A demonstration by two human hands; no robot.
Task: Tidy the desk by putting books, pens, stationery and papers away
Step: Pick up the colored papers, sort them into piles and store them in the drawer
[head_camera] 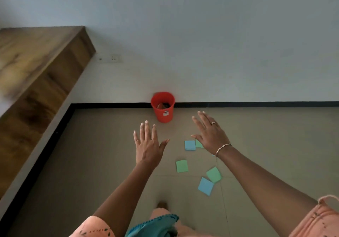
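"Fingers (146,131) of the left hand (147,145) are straight and spread, holding nothing. The right hand (209,134) is the same, palm down."

"And the arms?"

"Both stretch forward above the tiled floor (110,163), hands level with a red bin (162,108) that stands against the wall. The right hand has a ring (212,123) and the wrist a bracelet (222,147)."

"Where are the papers?"

"Five sticky notes (182,166), three green and two blue, lie scattered on the floor under the right arm, near the bin."

"Any writing?"

"Only a white label (165,113) on the bin's side, too small to read."
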